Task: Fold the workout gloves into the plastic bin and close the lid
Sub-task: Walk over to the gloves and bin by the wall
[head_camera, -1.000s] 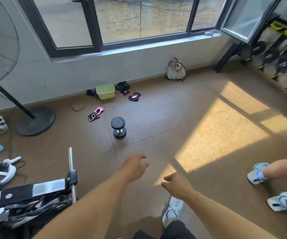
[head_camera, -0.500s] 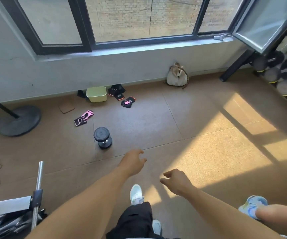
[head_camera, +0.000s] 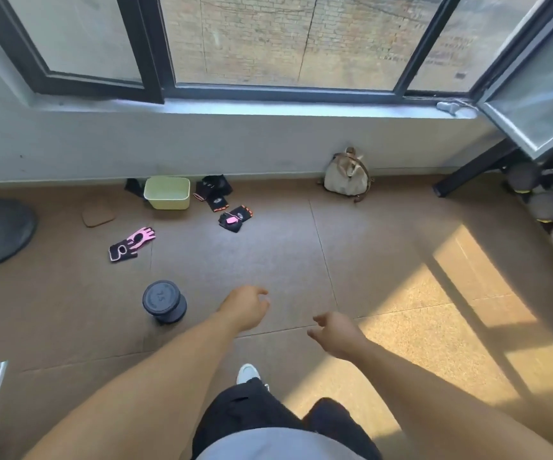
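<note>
Since the earlier frame, the yellow-green plastic bin (head_camera: pixel 167 193) and scattered workout gloves (head_camera: pixel 131 244) are brought nearer. Both hands, left (head_camera: pixel 246 306) and right (head_camera: pixel 334 331), are held empty, loosely curled. The dumbbell (head_camera: pixel 164 302) could be tripped over.

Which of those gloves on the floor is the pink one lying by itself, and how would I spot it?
Start at the pale green plastic bin on the floor against the wall under the window. Come toward the camera and a little left, toward the black dumbbell. The pink glove lies flat there alone, fingers spread, mostly pink, while the other gloves are mostly black and cluster right of the bin.
</note>
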`<move>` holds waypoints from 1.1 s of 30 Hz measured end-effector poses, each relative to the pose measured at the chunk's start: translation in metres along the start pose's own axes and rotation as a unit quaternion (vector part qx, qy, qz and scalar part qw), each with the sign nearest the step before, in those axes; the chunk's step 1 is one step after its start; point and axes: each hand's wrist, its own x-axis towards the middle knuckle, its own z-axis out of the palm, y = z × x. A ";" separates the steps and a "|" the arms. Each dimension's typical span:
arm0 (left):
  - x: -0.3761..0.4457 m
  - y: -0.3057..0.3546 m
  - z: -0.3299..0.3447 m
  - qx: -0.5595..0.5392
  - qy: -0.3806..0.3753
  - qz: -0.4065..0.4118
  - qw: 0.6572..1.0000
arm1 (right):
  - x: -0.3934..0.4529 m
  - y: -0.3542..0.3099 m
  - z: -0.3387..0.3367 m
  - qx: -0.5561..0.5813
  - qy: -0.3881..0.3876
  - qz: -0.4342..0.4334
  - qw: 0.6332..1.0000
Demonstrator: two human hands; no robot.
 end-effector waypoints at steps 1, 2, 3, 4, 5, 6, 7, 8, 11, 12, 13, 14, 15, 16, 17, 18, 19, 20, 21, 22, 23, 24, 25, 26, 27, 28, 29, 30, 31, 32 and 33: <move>0.013 0.006 -0.010 -0.003 0.004 0.003 1.000 | 0.011 -0.007 -0.014 -0.002 0.008 -0.009 1.000; 0.026 0.012 -0.021 -0.007 0.010 0.005 1.000 | 0.022 -0.015 -0.026 0.000 0.015 -0.018 1.000; 0.036 0.017 -0.032 -0.009 0.022 0.009 1.000 | 0.033 -0.022 -0.037 0.003 0.018 -0.026 0.999; 0.047 0.021 -0.043 -0.012 0.032 0.008 0.999 | 0.045 -0.031 -0.047 0.002 0.018 -0.032 0.999; 0.058 0.024 -0.053 -0.014 0.040 0.007 0.999 | 0.057 -0.039 -0.058 -0.002 0.015 -0.037 0.999; 0.069 0.027 -0.063 -0.017 0.046 0.004 0.999 | 0.069 -0.048 -0.067 -0.008 0.011 -0.041 0.999; 0.080 0.028 -0.071 -0.020 0.052 0.000 0.998 | 0.082 -0.057 -0.075 -0.016 0.007 -0.043 0.999; 0.094 0.028 -0.081 -0.027 0.059 -0.008 0.998 | 0.099 -0.067 -0.085 -0.028 0.000 -0.048 0.998; 0.125 0.025 -0.108 -0.042 0.079 -0.039 0.995 | 0.143 -0.095 -0.113 -0.060 -0.012 -0.071 0.996; 0.136 0.023 -0.119 -0.046 0.089 -0.052 0.994 | 0.161 -0.106 -0.125 -0.066 -0.013 -0.079 0.995; 0.146 0.022 -0.132 -0.052 0.100 -0.067 0.991 | 0.180 -0.117 -0.137 -0.068 -0.011 -0.087 0.994; 0.155 0.020 -0.145 -0.058 0.114 -0.084 0.988 | 0.199 -0.129 -0.150 -0.074 -0.011 -0.096 0.993; 0.164 0.018 -0.158 -0.065 0.128 -0.101 0.984 | 0.218 -0.141 -0.161 -0.081 -0.014 -0.105 0.991; 0.171 0.016 -0.172 -0.075 0.144 -0.118 0.980 | 0.237 -0.152 -0.172 -0.086 -0.021 -0.113 0.990; 0.176 0.015 -0.185 -0.090 0.163 -0.136 0.973 | 0.254 -0.164 -0.181 -0.092 -0.030 -0.123 0.988; 0.181 0.014 -0.197 -0.108 0.181 -0.154 0.965 | 0.267 -0.178 -0.189 -0.104 -0.046 -0.130 0.985; 0.183 0.013 -0.208 -0.126 0.197 -0.173 0.957 | 0.279 -0.191 -0.196 -0.121 -0.063 -0.136 0.981; 0.185 0.011 -0.217 -0.141 0.212 -0.190 0.948 | 0.289 -0.206 -0.202 -0.133 -0.077 -0.143 0.978; 0.187 0.008 -0.226 -0.153 0.222 -0.205 0.941 | 0.299 -0.221 -0.208 -0.139 -0.087 -0.152 0.975; 0.189 0.006 -0.234 -0.162 0.228 -0.217 0.935 | 0.307 -0.236 -0.213 -0.141 -0.096 -0.160 0.972; 0.190 0.003 -0.241 -0.169 0.231 -0.227 0.931 | 0.313 -0.251 -0.217 -0.144 -0.102 -0.170 0.970; 0.191 0.000 -0.248 -0.175 0.236 -0.234 0.927 | 0.319 -0.266 -0.220 -0.147 -0.108 -0.180 0.967; 0.192 -0.003 -0.254 -0.182 0.242 -0.242 0.922 | 0.324 -0.280 -0.221 -0.149 -0.113 -0.190 0.964; 0.195 -0.007 -0.261 -0.189 0.250 -0.250 0.916 | 0.329 -0.295 -0.221 -0.153 -0.122 -0.201 0.960; 0.198 -0.012 -0.269 -0.195 0.257 -0.258 0.911 | 0.336 -0.310 -0.220 -0.162 -0.125 -0.209 0.956; 0.202 -0.017 -0.277 -0.200 0.261 -0.264 0.907 | 0.342 -0.324 -0.219 -0.166 -0.127 -0.218 0.953; 0.207 -0.024 -0.285 -0.203 0.260 -0.269 0.905 | 0.349 -0.337 -0.217 -0.184 -0.128 -0.225 0.948; 0.212 -0.032 -0.294 -0.204 0.254 -0.273 0.905 | 0.355 -0.351 -0.214 -0.191 -0.128 -0.235 0.944; 0.218 -0.040 -0.303 -0.207 0.246 -0.277 0.905 | 0.362 -0.364 -0.212 -0.210 -0.117 -0.227 0.944; 0.223 -0.049 -0.312 -0.214 0.240 -0.279 0.905 | 0.371 -0.375 -0.208 -0.206 -0.120 -0.221 0.946; 0.228 -0.059 -0.321 -0.224 0.236 -0.280 0.903 | 0.382 -0.386 -0.203 -0.207 -0.129 -0.211 0.946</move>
